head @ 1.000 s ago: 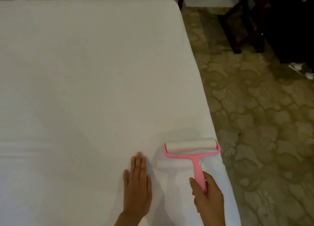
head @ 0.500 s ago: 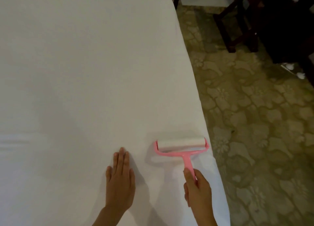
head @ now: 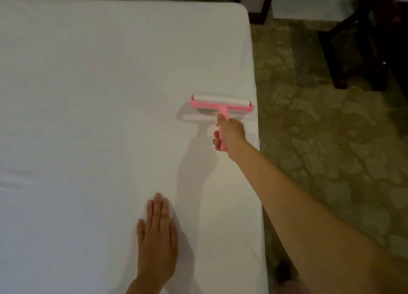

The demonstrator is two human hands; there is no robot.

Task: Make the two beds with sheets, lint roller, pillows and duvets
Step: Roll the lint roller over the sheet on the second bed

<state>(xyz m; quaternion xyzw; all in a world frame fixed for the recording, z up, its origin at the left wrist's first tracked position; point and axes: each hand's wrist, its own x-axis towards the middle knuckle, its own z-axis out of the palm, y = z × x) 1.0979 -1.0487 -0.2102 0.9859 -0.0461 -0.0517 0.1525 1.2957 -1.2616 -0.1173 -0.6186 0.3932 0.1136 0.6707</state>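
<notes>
A bed with a smooth white sheet (head: 99, 95) fills the left and centre of the view. A pink lint roller (head: 221, 104) with a white roll lies against the sheet near the bed's right edge. My right hand (head: 230, 134) grips its pink handle, with the arm stretched out over the bed. My left hand (head: 157, 236) rests flat on the sheet near the front, fingers straight and together. No pillows or duvets are in view.
A patterned green-beige carpet (head: 331, 161) runs along the bed's right side. Dark wooden chair legs (head: 357, 51) stand at the upper right. A dark bed frame or headboard post (head: 263, 4) stands past the bed's far corner.
My right arm has stretched forward, rolling the lint roller away from me along the right edge of the sheet. My left hand stays flat on the sheet.
</notes>
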